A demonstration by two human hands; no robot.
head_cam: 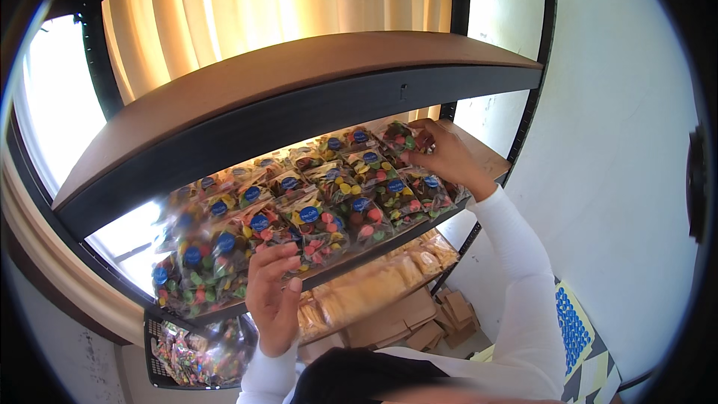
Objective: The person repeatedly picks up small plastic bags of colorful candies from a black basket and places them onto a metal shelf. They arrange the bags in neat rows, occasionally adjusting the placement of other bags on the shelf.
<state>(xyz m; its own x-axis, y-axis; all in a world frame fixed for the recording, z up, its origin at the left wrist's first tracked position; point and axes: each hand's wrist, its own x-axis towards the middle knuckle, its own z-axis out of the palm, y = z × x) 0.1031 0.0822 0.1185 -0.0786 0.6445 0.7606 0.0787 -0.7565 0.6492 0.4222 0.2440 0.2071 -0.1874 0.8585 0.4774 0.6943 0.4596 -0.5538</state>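
Note:
My right hand [440, 151] reaches onto the shelf's far right and grips a clear plastic bag of colourful round snacks [399, 136] by its right edge. Other bags lie close by, among them one with a blue round label [396, 186] just below the hand. My left hand [275, 294] is raised in front of the shelf's front edge, fingers apart, holding nothing. Behind its fingertips rests another labelled snack bag [312, 224]. Rows of similar bags cover the wooden shelf, with pink, yellow, green and brown pieces showing through the plastic.
An upper shelf board [314, 59] with a dark metal beam [336, 98] hangs over the bags. Below sit packs of pale yellow snacks [364, 289] and flattened cardboard [392, 317]. A black plastic basket [152, 348] holds more bags at lower left. A white wall [617, 123] stands right.

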